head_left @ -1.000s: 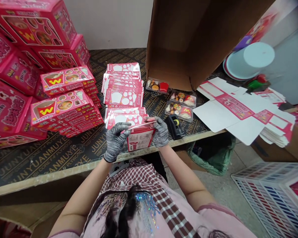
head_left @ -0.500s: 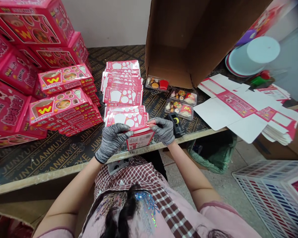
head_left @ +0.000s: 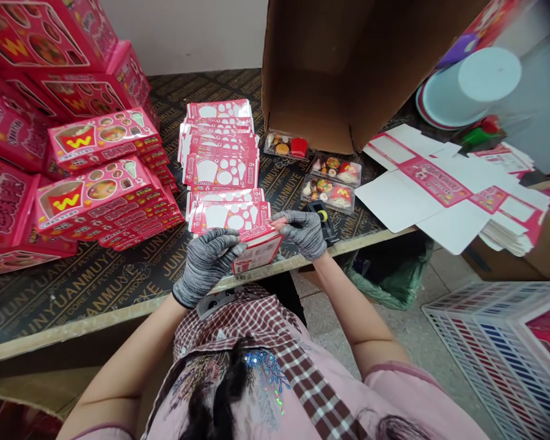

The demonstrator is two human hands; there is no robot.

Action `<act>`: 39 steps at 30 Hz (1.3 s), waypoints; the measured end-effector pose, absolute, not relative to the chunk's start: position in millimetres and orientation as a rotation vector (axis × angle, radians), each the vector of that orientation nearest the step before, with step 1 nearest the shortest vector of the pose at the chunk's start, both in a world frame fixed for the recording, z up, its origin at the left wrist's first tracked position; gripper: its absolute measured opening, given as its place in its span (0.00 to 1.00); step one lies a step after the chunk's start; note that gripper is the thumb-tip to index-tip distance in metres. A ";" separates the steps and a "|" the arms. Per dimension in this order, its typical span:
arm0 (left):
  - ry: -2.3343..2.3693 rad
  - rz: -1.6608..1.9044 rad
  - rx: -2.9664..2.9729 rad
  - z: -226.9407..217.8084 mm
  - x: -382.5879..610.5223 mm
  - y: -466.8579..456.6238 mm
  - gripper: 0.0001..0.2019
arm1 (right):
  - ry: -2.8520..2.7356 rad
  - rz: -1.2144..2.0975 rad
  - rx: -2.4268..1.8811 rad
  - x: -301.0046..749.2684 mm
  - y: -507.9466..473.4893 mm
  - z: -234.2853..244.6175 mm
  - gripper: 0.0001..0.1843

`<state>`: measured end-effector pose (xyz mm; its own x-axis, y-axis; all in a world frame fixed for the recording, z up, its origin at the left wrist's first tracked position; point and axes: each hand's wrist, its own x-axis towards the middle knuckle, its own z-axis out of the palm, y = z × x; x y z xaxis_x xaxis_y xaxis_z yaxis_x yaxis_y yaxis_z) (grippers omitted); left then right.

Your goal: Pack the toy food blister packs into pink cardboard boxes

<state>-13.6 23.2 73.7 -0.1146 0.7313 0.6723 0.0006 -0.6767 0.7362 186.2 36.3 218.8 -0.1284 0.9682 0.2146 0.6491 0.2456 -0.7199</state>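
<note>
1. Pink toy-food boxes (head_left: 98, 183) stand stacked on the table (head_left: 73, 281).
2. The left hand (head_left: 206, 264) pinches the left end of the top flap (head_left: 258, 233) of a pink printed carton (head_left: 255, 254).
3. That carton stands at the table's front edge; its flap, raised a second ago, now lies lower, so the top looks nearly closed.
4. The right hand (head_left: 305, 234), now slightly farther right, holds the carton's top right corner between narrowed fingertips.

You have a pale tub (head_left: 470, 85) far right. Near right, a green bag (head_left: 396, 296) sits left of a white crate (head_left: 495, 348).
</note>
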 end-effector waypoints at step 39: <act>1.062 1.845 2.430 78.5 34.5 36.8 0.21 | -1.442 -0.284 -1.949 382.8 -4.9 228.0 0.08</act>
<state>34.5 36.8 78.5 0.1335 0.4429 0.8866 0.5445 -0.7802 0.3078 382.8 -4.9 228.0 0.3603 0.7574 0.5446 0.9073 -0.1486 -0.3935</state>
